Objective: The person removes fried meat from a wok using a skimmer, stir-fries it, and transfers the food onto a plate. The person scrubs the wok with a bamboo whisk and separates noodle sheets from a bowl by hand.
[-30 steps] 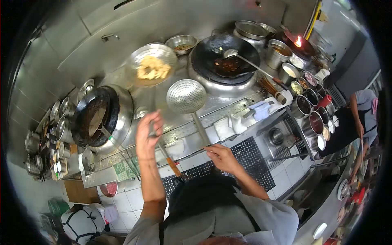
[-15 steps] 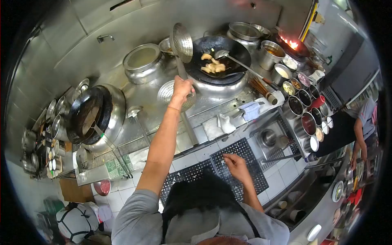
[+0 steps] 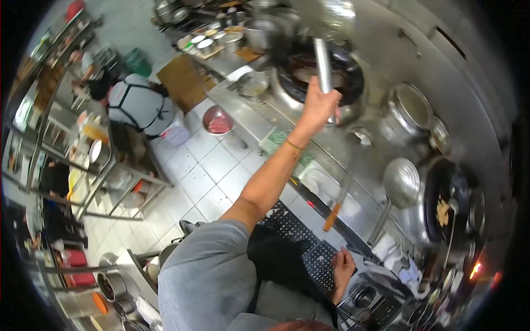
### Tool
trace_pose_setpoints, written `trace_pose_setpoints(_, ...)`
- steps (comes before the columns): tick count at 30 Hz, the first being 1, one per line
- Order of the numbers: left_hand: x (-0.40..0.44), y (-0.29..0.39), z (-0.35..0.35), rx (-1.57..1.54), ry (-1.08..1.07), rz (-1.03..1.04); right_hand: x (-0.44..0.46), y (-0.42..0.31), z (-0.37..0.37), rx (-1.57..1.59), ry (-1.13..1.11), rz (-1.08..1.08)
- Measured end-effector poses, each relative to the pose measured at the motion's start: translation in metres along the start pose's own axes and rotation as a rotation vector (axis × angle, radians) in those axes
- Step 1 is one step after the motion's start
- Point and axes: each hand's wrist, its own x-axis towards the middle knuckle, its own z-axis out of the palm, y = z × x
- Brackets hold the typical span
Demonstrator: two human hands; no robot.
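Note:
My left hand [image 3: 322, 105] is closed around the metal handle of a perforated strainer [image 3: 338, 15], whose blurred bowl is raised beyond the left wok [image 3: 356, 74]. Dark liquid shows inside that wok, under the handle. Low beside my body, my right hand [image 3: 343, 269] has loosely curled fingers and nothing visible in it. A second perforated strainer [image 3: 401, 181] rests on the steel range, near a ladle [image 3: 359, 136] with a wooden handle end. Pale food pieces [image 3: 443, 212] lie in the right wok [image 3: 436, 190] with a long-handled cooking ladle.
A lidded steel pot [image 3: 411, 107] stands between the woks. Flames [image 3: 476, 270] burn at the lower right. On the tiled floor are a bowl of red meat [image 3: 219, 122] and a perforated black mat [image 3: 290, 226]. A person [image 3: 138, 105] bends at the left near a metal rack [image 3: 41, 132].
My view has swung left. My left hand has carried the strainer from beside the food-filled wok over to the left wok. My right hand stays low, holding nothing visible.

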Motion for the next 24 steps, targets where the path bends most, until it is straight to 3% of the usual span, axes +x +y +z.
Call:
trace_pose_setpoints(4, 0.020, 0.012, -0.114, -0.024, 0.335, -0.028, 0.010, 0.003, 0.016, -0.009, -0.091, 0.015)
trace_pose_setpoints(7, 0.026, -0.019, -0.192, -0.102, 0.421, -0.103, 0.007, -0.001, 0.023, -0.073, -0.175, 0.071)
trace_pose_setpoints(8, 0.024, -0.030, -0.215, -0.139, 0.407, -0.191, 0.003, -0.001, 0.023, -0.062, -0.174, 0.099)
trace_pose_setpoints(9, 0.022, -0.038, -0.235, -0.179, 0.384, -0.279, 0.010, 0.032, 0.012, -0.303, -0.198, -0.049)
trace_pose_setpoints(13, 0.015, -0.072, -0.289, -0.388, 0.296, -0.493, -0.008, 0.009, 0.028, -0.180, -0.208, 0.147)
trace_pose_setpoints(15, 0.018, -0.108, -0.325, -0.560, 0.191, -0.556, -0.014, 0.020, 0.024, -0.218, -0.206, 0.137)
trace_pose_setpoints(18, 0.014, -0.109, -0.341, -0.887, 0.142, -0.597, -0.018, 0.050, 0.019, -0.249, -0.200, 0.119)
trace_pose_setpoints(22, -0.023, -0.087, -0.313, -0.614, 0.375, -0.559, -0.028, 0.059, 0.011, -0.526, -0.168, 0.085)
trace_pose_setpoints(24, -0.046, -0.140, -0.350, -0.593, 0.445, -0.508, -0.035, 0.098, -0.009, -0.536, -0.188, 0.050)
